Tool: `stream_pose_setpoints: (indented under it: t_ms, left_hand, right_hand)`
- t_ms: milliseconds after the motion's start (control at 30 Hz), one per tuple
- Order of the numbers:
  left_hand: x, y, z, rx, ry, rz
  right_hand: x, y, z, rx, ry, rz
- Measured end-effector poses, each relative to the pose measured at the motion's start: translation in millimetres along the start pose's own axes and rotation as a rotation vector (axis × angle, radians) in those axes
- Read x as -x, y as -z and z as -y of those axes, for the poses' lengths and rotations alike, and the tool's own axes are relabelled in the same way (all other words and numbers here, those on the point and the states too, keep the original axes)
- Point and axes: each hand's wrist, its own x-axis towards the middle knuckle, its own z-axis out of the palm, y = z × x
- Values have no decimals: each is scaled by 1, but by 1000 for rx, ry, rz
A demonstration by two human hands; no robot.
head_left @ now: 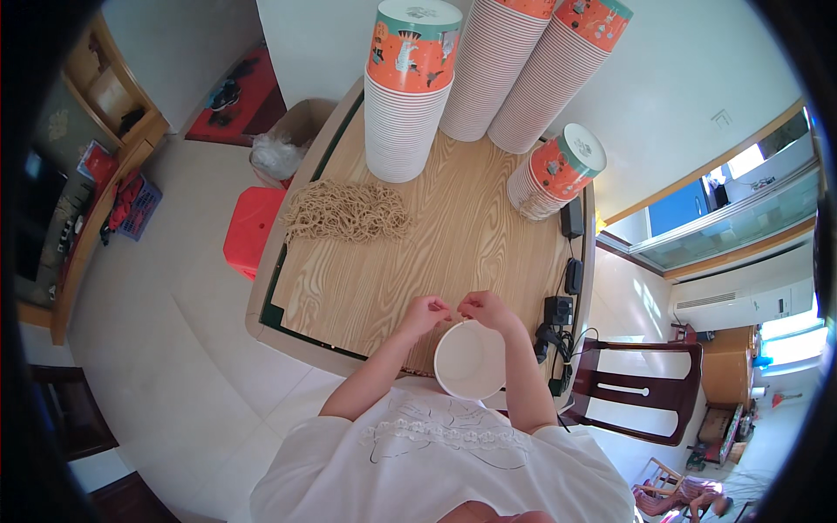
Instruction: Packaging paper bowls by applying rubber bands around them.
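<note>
A white paper bucket (471,359) sits close against my body at the table's near edge, its open mouth facing up toward me. My left hand (427,313) is just beyond the bucket's far rim, on its left, with thumb and finger pinched together. Beside it, my right hand (486,310) is closed at the far rim, its fingertips near a tiny tan bit. Whatever the two pinches hold is too small to make out. Farther off on the left lies a loose heap of tan cords (349,212).
Tall stacks of nested paper buckets, including a left stack (403,131), stand at the table's back. A shorter stack (558,170) leans at the right. Black power adapters (558,310) and cables line the right edge. A red stool (253,228) and dark chair (641,390) flank the table.
</note>
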Motion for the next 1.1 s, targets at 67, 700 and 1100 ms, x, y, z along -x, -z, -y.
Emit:
stream_pose_setpoints:
  t_ms: [67,700,1100]
  left_hand:
    - [-1,4,1,4,8,1]
    - [6,15,15,-60,103,73]
    - [3,-4,3,68,-130,133]
  right_hand:
    - [1,1,5,64,-11,16]
    - [13,-1,27,-52,47,112]
    - [11,-1,22,-39,68,99]
